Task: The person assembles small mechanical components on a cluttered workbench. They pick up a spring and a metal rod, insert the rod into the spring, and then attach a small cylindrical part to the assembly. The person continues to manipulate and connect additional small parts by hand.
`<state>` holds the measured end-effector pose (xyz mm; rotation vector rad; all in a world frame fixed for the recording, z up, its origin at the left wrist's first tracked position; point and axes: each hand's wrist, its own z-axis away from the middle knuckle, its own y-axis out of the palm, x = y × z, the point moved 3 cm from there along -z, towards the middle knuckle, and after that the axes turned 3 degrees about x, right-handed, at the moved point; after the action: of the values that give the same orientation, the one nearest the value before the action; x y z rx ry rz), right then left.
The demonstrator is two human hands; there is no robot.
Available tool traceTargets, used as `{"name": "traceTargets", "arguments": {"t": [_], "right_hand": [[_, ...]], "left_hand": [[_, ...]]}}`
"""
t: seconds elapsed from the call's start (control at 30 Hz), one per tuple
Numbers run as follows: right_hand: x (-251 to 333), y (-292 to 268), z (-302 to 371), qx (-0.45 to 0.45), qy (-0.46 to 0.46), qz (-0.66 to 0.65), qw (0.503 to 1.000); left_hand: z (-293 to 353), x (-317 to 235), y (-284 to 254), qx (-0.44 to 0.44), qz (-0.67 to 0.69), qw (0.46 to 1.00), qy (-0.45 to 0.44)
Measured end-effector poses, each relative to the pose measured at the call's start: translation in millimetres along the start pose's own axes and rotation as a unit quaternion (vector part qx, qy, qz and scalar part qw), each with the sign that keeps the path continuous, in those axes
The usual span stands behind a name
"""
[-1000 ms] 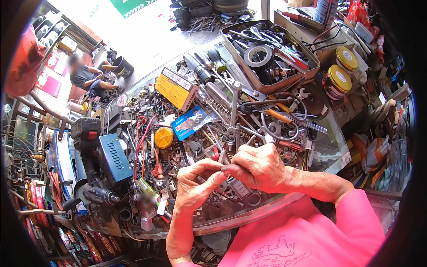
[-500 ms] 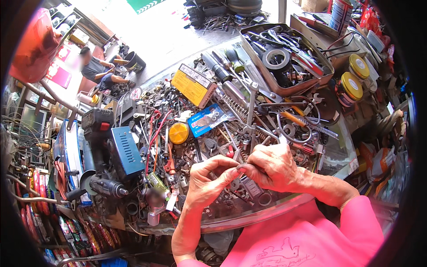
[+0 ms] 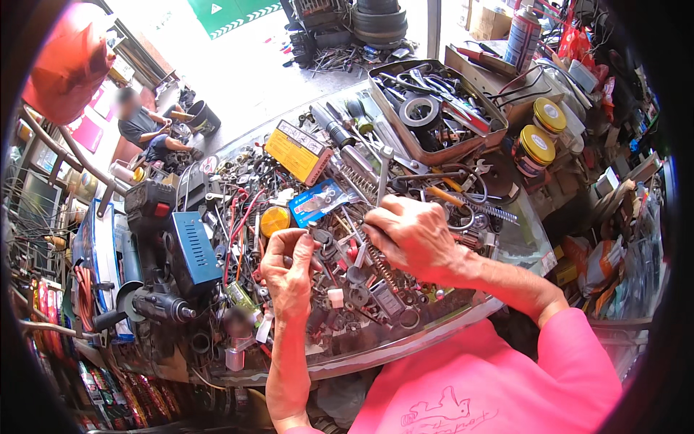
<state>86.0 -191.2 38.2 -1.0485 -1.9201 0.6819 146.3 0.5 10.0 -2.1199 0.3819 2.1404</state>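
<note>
Over the heap of small metal parts on the bench, my left hand [image 3: 289, 275] is closed, thumb and forefinger pressed together. Whatever lies between them is too small to name. Apart from it, to the right, my right hand [image 3: 416, 235] hangs low over the pile, back up and fingers curled down. Their tips are partly hidden, so what they grip cannot be made out. Between the hands lie a coil spring [image 3: 379, 267] and a small white plastic piece [image 3: 335, 298]. Just beyond my left hand are a round amber reflector [image 3: 275, 220] and a blue card pack [image 3: 318, 202].
A metal tray of tools [image 3: 437, 108] stands at the back, near a yellow box [image 3: 296, 153]. Yellow-lidded tins [image 3: 535, 148] stand right. A cordless power tool [image 3: 163, 300] and a blue metal box [image 3: 194, 249] crowd the left. Another person [image 3: 148, 130] sits far left.
My hands, which met at the fingertips, have moved apart. The left one went left, and the right one went left and farther out over the pile. The whole view has shifted slightly.
</note>
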Motion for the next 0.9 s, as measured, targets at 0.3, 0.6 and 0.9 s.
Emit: {"name": "traceTargets", "arguments": {"t": [0.3, 0.6, 0.9], "right_hand": [[3.5, 45.8, -60.4, 0.240, -0.047, 0.157, 0.957], [-14.7, 49.9, -64.8, 0.190, 0.021, 0.073, 0.979], [-17.2, 1.0, -89.3, 0.267, 0.157, -0.146, 0.940]], "left_hand": [[-14.8, 9.9, -20.8, 0.010, 0.251, 0.966, -0.053], [-19.4, 20.7, -27.0, 0.073, 0.455, 0.882, -0.100], [-21.7, 20.8, -24.7, 0.128, 0.511, 0.844, -0.099]]}}
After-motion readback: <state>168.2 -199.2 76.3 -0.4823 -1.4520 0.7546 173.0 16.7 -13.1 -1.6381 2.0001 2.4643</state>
